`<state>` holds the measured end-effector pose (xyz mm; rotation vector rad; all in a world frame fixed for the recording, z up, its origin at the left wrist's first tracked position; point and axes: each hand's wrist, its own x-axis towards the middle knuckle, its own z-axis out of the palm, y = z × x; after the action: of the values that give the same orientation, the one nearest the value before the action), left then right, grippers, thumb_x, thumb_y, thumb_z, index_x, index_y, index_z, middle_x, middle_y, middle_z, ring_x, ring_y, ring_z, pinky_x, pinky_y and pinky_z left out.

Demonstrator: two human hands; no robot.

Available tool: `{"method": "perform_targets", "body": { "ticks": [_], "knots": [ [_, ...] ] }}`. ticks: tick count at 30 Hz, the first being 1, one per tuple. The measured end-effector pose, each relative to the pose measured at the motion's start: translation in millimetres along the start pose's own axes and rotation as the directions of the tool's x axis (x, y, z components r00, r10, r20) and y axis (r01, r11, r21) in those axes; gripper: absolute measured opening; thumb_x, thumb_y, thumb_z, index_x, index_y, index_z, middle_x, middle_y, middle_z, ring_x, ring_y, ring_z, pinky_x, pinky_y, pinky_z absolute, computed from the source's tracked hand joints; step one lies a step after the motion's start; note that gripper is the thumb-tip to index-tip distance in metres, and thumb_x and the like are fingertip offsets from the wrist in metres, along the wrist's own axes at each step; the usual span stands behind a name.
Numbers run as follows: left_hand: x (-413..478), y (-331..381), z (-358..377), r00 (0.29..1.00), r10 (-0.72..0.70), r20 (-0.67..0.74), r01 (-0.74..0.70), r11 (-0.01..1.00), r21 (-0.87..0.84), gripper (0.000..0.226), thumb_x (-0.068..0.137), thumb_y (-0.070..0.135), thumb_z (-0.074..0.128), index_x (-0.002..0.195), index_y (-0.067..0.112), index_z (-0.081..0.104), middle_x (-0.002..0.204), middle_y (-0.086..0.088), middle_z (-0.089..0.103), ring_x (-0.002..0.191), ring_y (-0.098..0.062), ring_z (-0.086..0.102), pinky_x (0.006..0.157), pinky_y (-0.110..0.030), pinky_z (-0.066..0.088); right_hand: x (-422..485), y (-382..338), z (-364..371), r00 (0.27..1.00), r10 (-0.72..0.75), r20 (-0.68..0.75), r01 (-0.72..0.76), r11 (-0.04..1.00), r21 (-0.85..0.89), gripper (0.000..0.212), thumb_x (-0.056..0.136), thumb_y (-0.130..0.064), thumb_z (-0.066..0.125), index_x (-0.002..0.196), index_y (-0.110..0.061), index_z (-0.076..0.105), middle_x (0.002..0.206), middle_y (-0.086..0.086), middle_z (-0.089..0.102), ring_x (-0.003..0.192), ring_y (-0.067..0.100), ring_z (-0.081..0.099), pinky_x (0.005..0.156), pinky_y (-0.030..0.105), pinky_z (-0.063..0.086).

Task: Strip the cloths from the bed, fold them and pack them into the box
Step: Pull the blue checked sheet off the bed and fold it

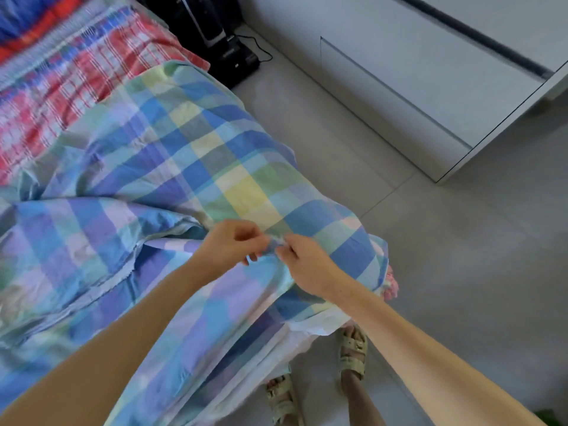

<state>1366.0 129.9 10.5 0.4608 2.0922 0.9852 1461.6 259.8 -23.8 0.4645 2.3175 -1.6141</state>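
We look down on a bed [285, 342] that fills the left side of the view, with two bare arms reaching in from the bottom edge; a blue, green and yellow checked cloth [196, 155] lies rumpled across the near part of the bed and hangs over its right edge; the left hand [227, 247] has its fingers curled, thumb and forefinger pinching the cloth's folded edge; the right hand [307, 265] pinches the same edge just beside it, so the fingertips of the two hands nearly touch; the cloth rises in a soft ridge from the hands toward the top of the view; farther up the bed, at the upper left, a red, white and blue checked cloth [76, 75] lies spread out, partly tucked under the blue one; a small pink thing [392, 284] shows at the blue cloth's lower right corner, too small for us to tell what it is; on the grey tiled floor [461, 272] below the bed's corner stand two feet in pale sandals [353, 348]; a white drawer unit [415, 81] sits at the upper right; a black device [221, 35] with a cable stands on the floor beside the head of the bed.
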Motion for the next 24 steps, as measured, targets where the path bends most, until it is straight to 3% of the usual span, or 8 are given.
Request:
{"method": "perform_targets", "body": {
  "ticks": [3,6,8,11,14,18,21,24],
  "knots": [
    [20.8,-19.5,-38.0,0.995,0.08,0.068,-0.101,0.895,0.435,0.032,0.061,0.021,0.046,0.084,0.031,0.066,0.09,0.008,0.065,0.082,-0.01,0.058,0.076,-0.024,0.042,-20.2,-6.0,-2.1,0.995,-0.068,0.068,0.069,0.998,-0.012,0.04,0.101,-0.014,0.04,0.063,-0.02,0.026,0.059,-0.008,0.029,0.052,0.006,0.025,0.051,0.019,0.027],
    [41.8,-36.9,-33.4,0.868,-0.183,0.461,-0.392,0.317,0.864,0.051,0.077,0.018,0.046,0.125,0.028,0.057,0.132,0.007,0.053,0.123,-0.019,0.047,0.1,-0.031,0.036,-31.3,-10.0,-2.1,0.984,-0.112,0.139,0.122,0.991,-0.063,0.038,0.101,-0.018,0.041,0.066,-0.018,0.026,0.06,-0.005,0.028,0.052,0.008,0.023,0.053,0.027,0.02],
    [51.4,-47.1,-21.0,0.789,-0.355,0.502,-0.475,0.168,0.864,0.04,0.081,0.015,0.05,0.12,0.022,0.058,0.124,0.0,0.058,0.119,-0.024,0.05,0.099,-0.033,0.034,-40.1,-7.9,3.8,0.974,-0.124,0.187,0.148,0.982,-0.12,0.034,0.101,-0.022,0.041,0.069,-0.015,0.03,0.062,-0.003,0.031,0.055,0.01,0.026,0.056,0.031,0.02],
    [63.8,-55.4,-20.7,0.735,-0.476,0.484,-0.491,0.119,0.863,0.035,0.076,0.014,0.055,0.11,0.018,0.062,0.104,-0.003,0.064,0.105,-0.028,0.059,0.092,-0.034,0.045,-48.8,2.7,9.8,0.979,-0.089,0.184,0.117,0.982,-0.148,0.031,0.101,-0.026,0.041,0.076,-0.008,0.035,0.068,0.002,0.036,0.06,0.012,0.03,0.058,0.032,0.022],
    [68.4,-61.7,-43.5,0.738,-0.533,0.413,-0.437,0.089,0.895,0.036,0.081,0.016,0.054,0.116,0.022,0.06,0.114,-0.004,0.063,0.106,-0.028,0.058,0.084,-0.03,0.044,-50.0,11.4,8.5,0.988,-0.011,0.153,0.031,0.991,-0.13,0.031,0.1,-0.022,0.043,0.073,-0.01,0.033,0.067,0.002,0.034,0.06,0.008,0.027,0.057,0.029,0.022],
    [63.8,-75.1,-79.7,0.806,-0.432,0.405,-0.511,-0.16,0.845,0.025,0.087,0.018,0.05,0.108,0.021,0.063,0.116,-0.002,0.062,0.109,-0.025,0.055,0.09,-0.032,0.035,-47.3,15.0,3.8,0.987,0.098,0.127,-0.085,0.991,-0.102,0.03,0.098,-0.018,0.048,0.072,-0.009,0.035,0.065,-0.003,0.033,0.058,0.006,0.027,0.055,0.024,0.024],
    [62.2,-93.2,-106.3,0.864,-0.035,0.502,-0.503,-0.124,0.856,0.024,0.086,0.022,0.045,0.098,0.022,0.067,0.101,0.002,0.065,0.098,-0.024,0.061,0.089,-0.032,0.032,-47.1,10.4,0.5,0.982,0.15,0.112,-0.137,0.984,-0.111,0.032,0.097,-0.017,0.05,0.071,-0.012,0.033,0.064,-0.004,0.029,0.057,0.007,0.025,0.054,0.024,0.022],
    [58.3,-97.7,-136.1,0.867,0.406,0.288,-0.443,0.368,0.817,0.015,0.07,0.014,0.042,0.079,0.02,0.052,0.061,-0.008,0.061,0.059,-0.029,0.063,0.083,-0.044,0.046,-52.4,6.7,-0.1,0.981,0.169,0.093,-0.159,0.982,-0.097,0.03,0.096,-0.018,0.052,0.072,-0.006,0.038,0.065,-0.002,0.031,0.059,0.009,0.027,0.054,0.025,0.02]
  ]
}}
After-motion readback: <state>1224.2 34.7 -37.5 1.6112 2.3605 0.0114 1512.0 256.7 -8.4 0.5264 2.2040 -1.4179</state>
